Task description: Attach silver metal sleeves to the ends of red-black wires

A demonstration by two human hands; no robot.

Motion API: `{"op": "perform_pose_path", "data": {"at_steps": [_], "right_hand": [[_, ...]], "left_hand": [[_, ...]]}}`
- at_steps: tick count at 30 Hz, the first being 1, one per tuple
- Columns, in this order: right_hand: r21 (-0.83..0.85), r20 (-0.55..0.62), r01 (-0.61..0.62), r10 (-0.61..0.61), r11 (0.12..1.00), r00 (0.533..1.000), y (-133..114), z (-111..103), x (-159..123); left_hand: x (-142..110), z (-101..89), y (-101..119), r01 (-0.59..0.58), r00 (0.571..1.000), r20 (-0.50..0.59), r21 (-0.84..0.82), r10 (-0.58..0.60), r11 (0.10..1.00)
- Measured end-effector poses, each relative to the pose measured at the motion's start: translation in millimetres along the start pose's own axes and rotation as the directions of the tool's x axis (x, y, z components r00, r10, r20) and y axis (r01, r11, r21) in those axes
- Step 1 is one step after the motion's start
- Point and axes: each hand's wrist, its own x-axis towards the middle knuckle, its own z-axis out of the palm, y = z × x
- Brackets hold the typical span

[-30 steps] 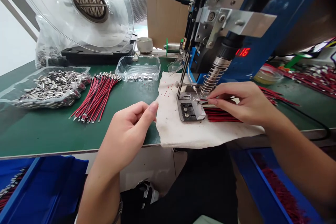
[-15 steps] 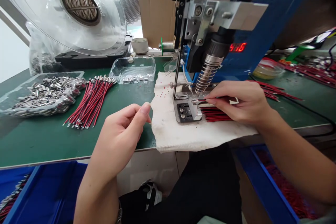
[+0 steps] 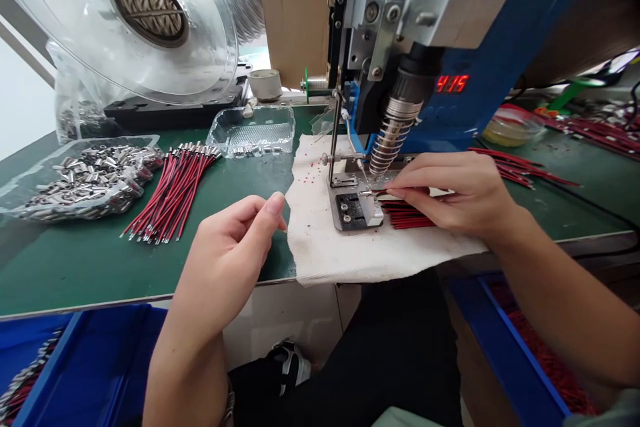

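Observation:
My right hand (image 3: 453,193) pinches a thin red wire (image 3: 383,193) and holds its tip at the metal fixture (image 3: 353,207) under the machine's coiled nozzle (image 3: 390,137). Beneath that hand lies a pile of red wires (image 3: 405,217) on a white cloth (image 3: 325,247). My left hand (image 3: 233,253) hovers over the table's front edge with fingers loosely curled, thumb against forefinger; I cannot make out anything in it. A bundle of red wires with metal ends (image 3: 173,190) lies to its left.
A blue machine (image 3: 500,47) with a red readout stands behind the fixture. A bag of metal sleeves (image 3: 83,177), a clear tray (image 3: 253,130) and a large clear reel (image 3: 135,13) sit at the left. Blue bins (image 3: 90,367) hang below the table edge; more red wires (image 3: 525,170) lie to the right.
The camera view drifted slightly. Both hands kept their pose; the right hand stays at the fixture with the wire. The readout digits changed.

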Motion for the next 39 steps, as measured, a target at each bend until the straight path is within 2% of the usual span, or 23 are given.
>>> {"op": "perform_pose_path", "data": {"at_steps": [5,18,28,35,39], "right_hand": [[-0.023,-0.003,0.01,-0.01,1.0,1.0,-0.6,0.7,0.5],[-0.116,-0.03,0.183,-0.188,0.976,0.982,2.5,2.7,-1.1],[-0.11,-0.039,0.165,-0.17,0.98,0.985,4.0,3.0,-2.7],[-0.096,-0.037,0.096,-0.1,0.991,0.994,2.2,3.4,-2.5],[-0.088,-0.044,0.117,-0.121,0.989,0.992,1.8,3.7,-2.2]], "left_hand": [[0.4,0.2,1.8,0.005,1.0,0.003,0.005,-0.005,1.0],[1.3,1.2,-1.3,0.006,1.0,-0.018,0.036,-0.005,0.999],[1.5,2.2,0.6,0.003,1.0,-0.02,0.012,-0.003,1.0],[1.7,2.4,1.1,0.007,1.0,-0.015,0.04,-0.007,0.999],[0.4,2.5,2.3,-0.001,1.0,-0.015,0.052,0.002,0.999]]}}
